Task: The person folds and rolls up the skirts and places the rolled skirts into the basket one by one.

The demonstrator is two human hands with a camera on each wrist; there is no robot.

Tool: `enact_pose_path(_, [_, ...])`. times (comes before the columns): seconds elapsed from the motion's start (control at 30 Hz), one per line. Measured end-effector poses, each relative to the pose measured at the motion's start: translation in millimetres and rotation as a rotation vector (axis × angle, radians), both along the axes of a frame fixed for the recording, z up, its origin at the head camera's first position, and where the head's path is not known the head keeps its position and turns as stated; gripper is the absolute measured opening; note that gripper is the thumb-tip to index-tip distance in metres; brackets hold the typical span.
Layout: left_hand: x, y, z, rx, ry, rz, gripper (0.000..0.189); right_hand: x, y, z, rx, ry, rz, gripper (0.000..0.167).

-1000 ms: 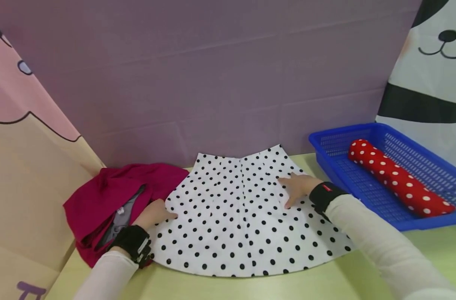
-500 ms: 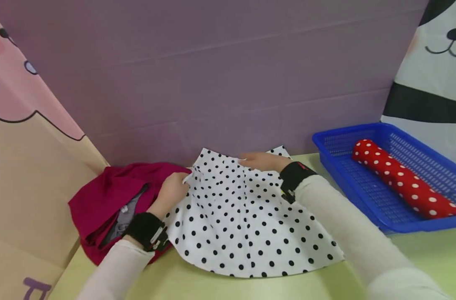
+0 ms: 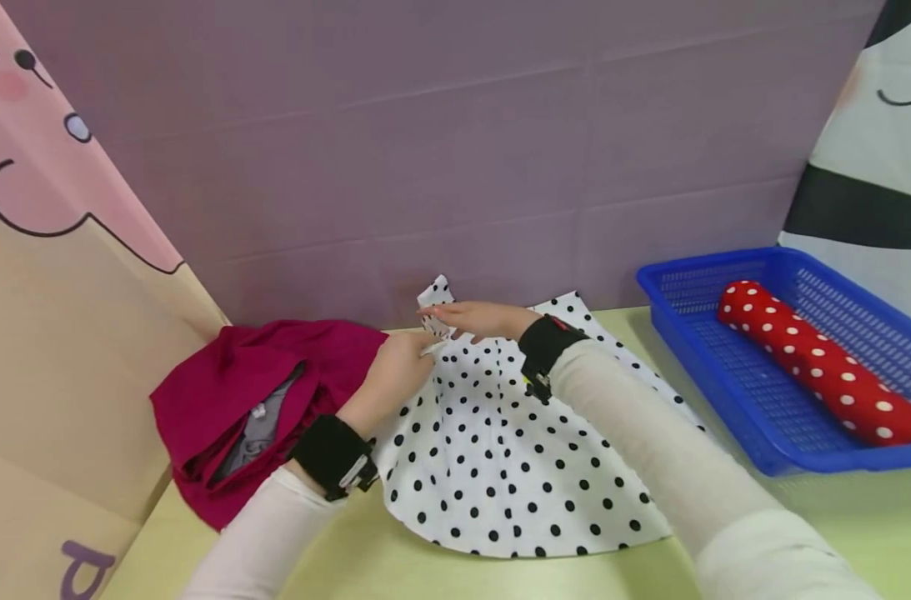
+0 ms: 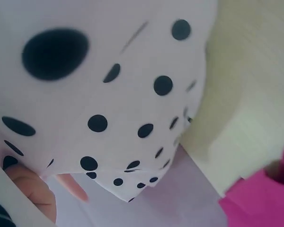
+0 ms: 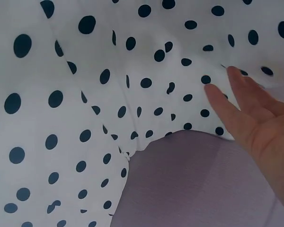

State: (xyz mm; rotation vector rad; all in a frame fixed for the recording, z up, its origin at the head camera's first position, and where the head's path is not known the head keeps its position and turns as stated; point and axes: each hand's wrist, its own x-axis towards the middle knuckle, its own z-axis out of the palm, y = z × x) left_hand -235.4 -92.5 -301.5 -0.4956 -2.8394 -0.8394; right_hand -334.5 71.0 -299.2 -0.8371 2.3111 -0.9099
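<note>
A white skirt (image 3: pixel 530 467) with black polka dots lies flared on the table, its hem toward me. In the head view its left side is lifted and gathered at the top, where my left hand (image 3: pixel 395 371) pinches the edge. The left wrist view shows the raised cloth (image 4: pixel 128 101) hanging in folds beside my thumb and finger. My right hand (image 3: pixel 488 319) reaches across the upper edge with straight fingers, close to the left hand. In the right wrist view those extended fingers (image 5: pixel 222 106) lie against the dotted cloth near its curved top edge.
A crumpled magenta garment (image 3: pixel 222 392) with grey cloth inside lies left of the skirt. To the right stands a blue plastic basket (image 3: pixel 733 417) holding a rolled red cloth (image 3: pixel 823 367) with white dots. A purple backdrop (image 3: pixel 425 150) rises behind the table (image 3: pixel 575 579).
The left hand has gone from the skirt's left side up to its top edge, drawing the cloth up and inward. The right hand has moved from the right side leftward along the top.
</note>
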Motion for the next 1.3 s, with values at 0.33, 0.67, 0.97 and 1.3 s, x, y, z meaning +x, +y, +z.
enact_pose_path(0.33, [24.0, 31.3, 11.8, -0.025, -0.136, -0.071, 0.034, -10.6, 26, 5.3, 0.042, 0.418, -0.191, 0.018])
enact_pose_path(0.67, [40.2, 42.8, 25.8, 0.059, -0.205, -0.289, 0.028, -14.0, 89, 26.7, 0.125, 0.450, -0.173, 0.024])
enact_pose_path(0.97, [41.9, 104.0, 40.9, 0.116, -0.141, -0.386, 0.009, -14.4, 143, 42.5, 0.197, 0.495, -0.214, 0.019])
enact_pose_path(1.3, [39.2, 181.2, -11.4, 0.051, -0.246, -0.496, 0.007, -14.7, 182, 25.5, 0.352, 0.493, -0.163, 0.007])
